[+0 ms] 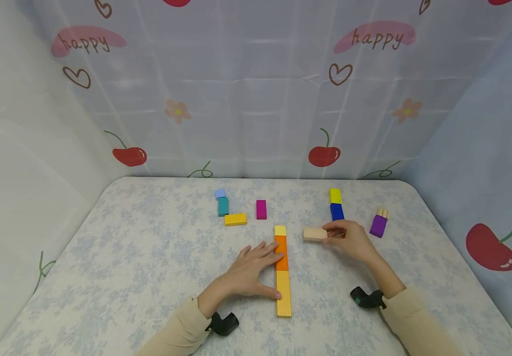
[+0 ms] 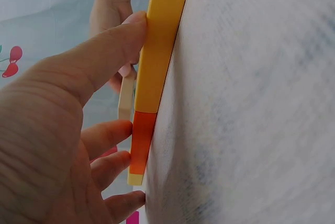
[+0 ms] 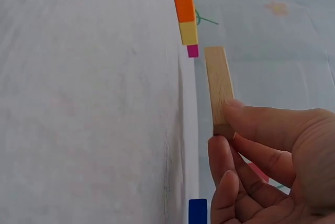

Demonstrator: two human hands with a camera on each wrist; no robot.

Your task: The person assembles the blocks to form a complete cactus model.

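Note:
A straight row of blocks runs away from the person: a long yellow block (image 1: 284,301) nearest, an orange block (image 1: 282,259) in the middle and a small pale yellow block (image 1: 280,230) at the far end. Against its left side rests my left hand (image 1: 248,274), fingers spread, thumb on the long yellow block and fingertips at the orange one. My right hand (image 1: 351,241) pinches one end of a plain wooden block (image 1: 314,234) between thumb and fingers. In the right wrist view that wooden block (image 3: 219,85) appears raised off the tabletop, apart from the row.
Behind lie a light blue block (image 1: 220,194), a teal block (image 1: 223,206), a yellow block (image 1: 235,219) and a magenta block (image 1: 261,209). Beyond my right hand are a bright yellow block (image 1: 335,196), a blue block (image 1: 337,211) and a purple block (image 1: 378,226) with wooden pieces (image 1: 382,212).

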